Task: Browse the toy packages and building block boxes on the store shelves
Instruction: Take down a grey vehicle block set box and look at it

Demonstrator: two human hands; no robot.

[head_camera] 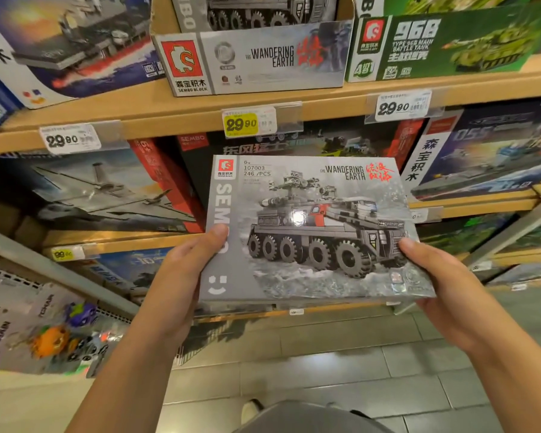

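I hold a grey Sembo "The Wandering Earth" building block box (313,232) in front of the shelves, its front face with a multi-wheeled armoured truck turned up toward me. My left hand (181,276) grips its left edge, thumb lying on the grey side strip. My right hand (444,282) grips the lower right corner, thumb on the printed face. The fingers of both hands are hidden behind the box.
Wooden shelves (169,104) carry more block boxes: a display carton of the same series (263,60), a green 96B tank box (450,45), warship boxes (75,42). Price tags read 29.90 (241,123). Keychain packs (44,335) hang at lower left. Tiled floor (325,370) lies below.
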